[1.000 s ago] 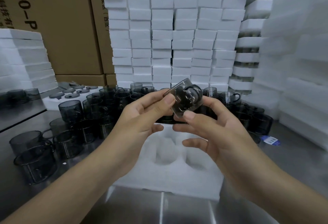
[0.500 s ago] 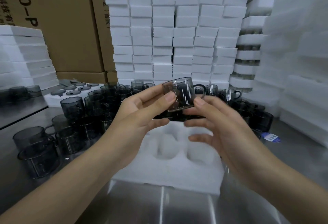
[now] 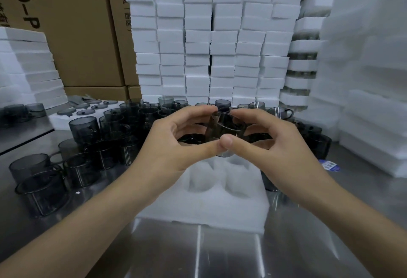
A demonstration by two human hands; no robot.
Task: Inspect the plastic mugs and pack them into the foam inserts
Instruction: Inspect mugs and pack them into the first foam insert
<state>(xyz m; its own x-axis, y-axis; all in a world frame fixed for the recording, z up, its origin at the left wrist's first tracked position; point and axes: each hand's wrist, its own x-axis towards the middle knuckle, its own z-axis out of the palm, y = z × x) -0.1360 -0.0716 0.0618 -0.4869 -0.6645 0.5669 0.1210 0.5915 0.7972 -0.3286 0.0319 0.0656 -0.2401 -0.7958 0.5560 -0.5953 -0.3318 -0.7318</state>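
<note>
- Above the desk centre, at twelve o'clock from the foam insert: one smoky-grey transparent plastic mug [image 3: 228, 133], lifted clear of the foam, roughly upright with rim uppermost; handle not made out.
- Left grip [image 3: 176, 143]: curled round the mug from nine o'clock, fingertips over the far rim, thumb against the near wall low down.
- Right grip [image 3: 271, 143]: clasping the same mug from three o'clock, fingers arched over the rim, thumb tip beside the left thumb.
- At six o'clock below both hands: white foam insert [image 3: 198, 211] with round wells, flat on the brushed steel desk [image 3: 220, 255].
- From nine to eleven o'clock: crowd of loose smoky-grey mugs [image 3: 82, 128] standing on the desk, more from one to three o'clock behind the right wrist.
- At ten o'clock: grey round lids [image 3: 88, 107] lying on a white foam slab.
- At twelve o'clock, far back: wall of stacked white foam blocks [image 3: 198, 35]; brown cardboard cartons [image 3: 77, 35] at eleven o'clock.
- At three o'clock on the desk: small blue label [image 3: 329, 165], near tall piles of white foam sheets [image 3: 374, 79].
</note>
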